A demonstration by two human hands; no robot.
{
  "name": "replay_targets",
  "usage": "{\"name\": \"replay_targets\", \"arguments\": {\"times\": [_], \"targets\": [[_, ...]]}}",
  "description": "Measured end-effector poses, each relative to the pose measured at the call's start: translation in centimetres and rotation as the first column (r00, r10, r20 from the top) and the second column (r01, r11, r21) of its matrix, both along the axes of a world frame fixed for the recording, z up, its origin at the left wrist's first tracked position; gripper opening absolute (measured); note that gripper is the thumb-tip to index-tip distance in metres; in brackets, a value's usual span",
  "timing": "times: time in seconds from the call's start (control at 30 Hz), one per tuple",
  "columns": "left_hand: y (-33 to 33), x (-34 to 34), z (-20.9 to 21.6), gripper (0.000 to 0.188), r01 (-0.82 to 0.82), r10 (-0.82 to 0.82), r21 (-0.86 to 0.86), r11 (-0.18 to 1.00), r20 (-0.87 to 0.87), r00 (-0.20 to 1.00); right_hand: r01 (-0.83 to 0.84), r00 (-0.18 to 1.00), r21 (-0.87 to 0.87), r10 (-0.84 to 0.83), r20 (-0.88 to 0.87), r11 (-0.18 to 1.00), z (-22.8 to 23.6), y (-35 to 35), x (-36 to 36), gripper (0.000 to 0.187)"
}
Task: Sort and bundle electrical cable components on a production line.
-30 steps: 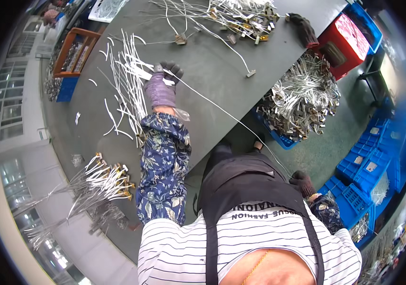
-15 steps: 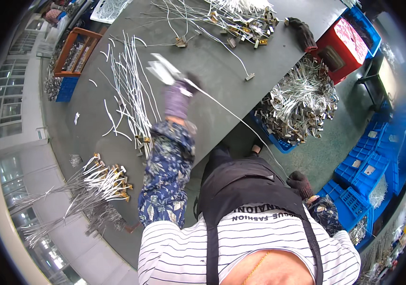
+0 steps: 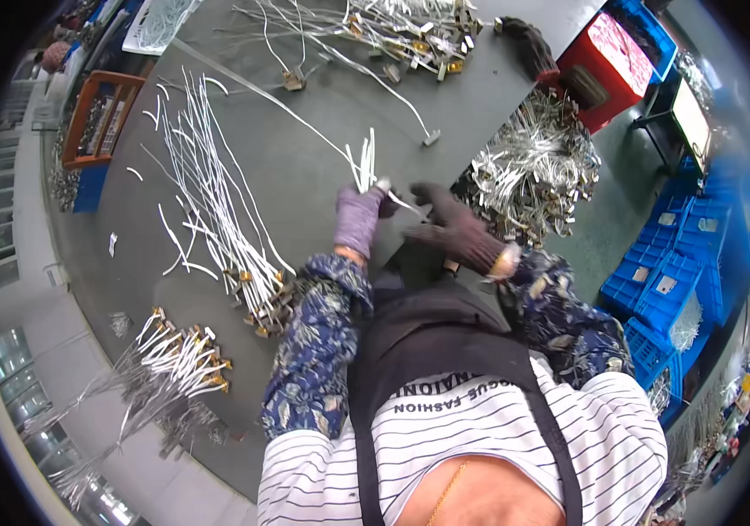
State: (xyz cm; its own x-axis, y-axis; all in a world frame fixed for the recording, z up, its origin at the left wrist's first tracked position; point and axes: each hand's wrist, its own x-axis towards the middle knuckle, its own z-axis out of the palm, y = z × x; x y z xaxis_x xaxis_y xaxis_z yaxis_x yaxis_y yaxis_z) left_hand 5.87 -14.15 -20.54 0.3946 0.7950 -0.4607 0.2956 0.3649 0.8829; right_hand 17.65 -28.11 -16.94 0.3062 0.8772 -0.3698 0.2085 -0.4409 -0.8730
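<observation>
My left hand [image 3: 361,219], in a purple glove, is closed around a small bunch of white sleeves [image 3: 365,162] whose ends stick up past the fingers. A long pale wire [image 3: 292,114] runs from the far left of the table to this hand. A short white end [image 3: 408,205] comes out on its right side. My right hand [image 3: 458,226], in a dark maroon glove, is just right of that end. Its thumb and fingers are spread apart, slightly blurred, and I see nothing held in them. Left of my left hand lie long white sleeved wires [image 3: 217,184] with metal-ended parts.
More wires with brass-coloured parts [image 3: 410,39] cover the table's far side, beside a loose dark glove [image 3: 528,48]. Bundled wires [image 3: 178,355] lie at the near left. A heaped crate of wires [image 3: 537,171], a red box [image 3: 607,70] and blue crates [image 3: 669,272] stand right.
My left hand has come nearer and right with the white sleeves. My right hand has risen from low at my side to beside it. The wire now stretches toward the far left.
</observation>
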Motion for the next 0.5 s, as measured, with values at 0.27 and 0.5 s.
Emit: {"name": "replay_targets", "arguments": {"times": [0.27, 0.5], "targets": [[9.7, -3.6, -1.6, 0.027, 0.028, -0.035, -0.046, 0.999, -0.147, 0.989, 0.165, 0.662, -0.146, 0.001, 0.750, 0.975, -0.9, 9.0, 6.9, 0.068], [3.1, 0.6, -0.8, 0.024, -0.034, 0.418, -0.603, 0.797, 0.511, 0.752, 0.054, 0.998, -0.225, -0.061, -0.022, 0.973, -1.4, 1.9, 3.4, 0.027]]}}
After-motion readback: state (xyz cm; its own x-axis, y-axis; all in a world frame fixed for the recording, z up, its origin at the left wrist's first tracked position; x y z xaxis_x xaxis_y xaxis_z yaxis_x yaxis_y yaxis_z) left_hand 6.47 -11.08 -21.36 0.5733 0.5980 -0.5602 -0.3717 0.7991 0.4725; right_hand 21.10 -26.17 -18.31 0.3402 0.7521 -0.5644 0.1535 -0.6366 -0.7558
